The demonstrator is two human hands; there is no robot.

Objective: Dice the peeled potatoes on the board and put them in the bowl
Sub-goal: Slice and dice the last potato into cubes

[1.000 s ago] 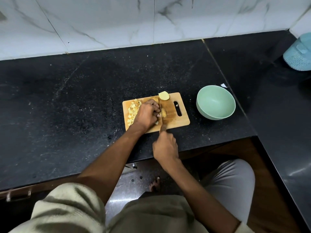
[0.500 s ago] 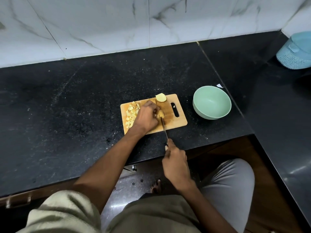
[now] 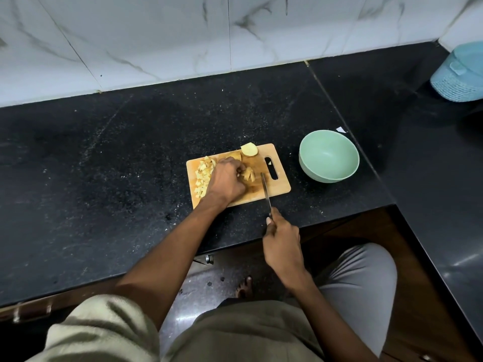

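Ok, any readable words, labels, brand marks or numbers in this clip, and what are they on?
None can be read.
The cutting board, green bowl and knife show no print.
The blue container has a raised patch, unreadable if it bears any mark.

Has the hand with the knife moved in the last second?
Yes. The right hand drew back off the cutting board, toward the person, taking the knife.

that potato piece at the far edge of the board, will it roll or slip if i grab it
The potato piece shows a flat cut face, so it probably sits steady rather than rolling. It is peeled and likely wet, so perhaps slippery. It lies at the cutting board's far edge, so a push could slide it off.
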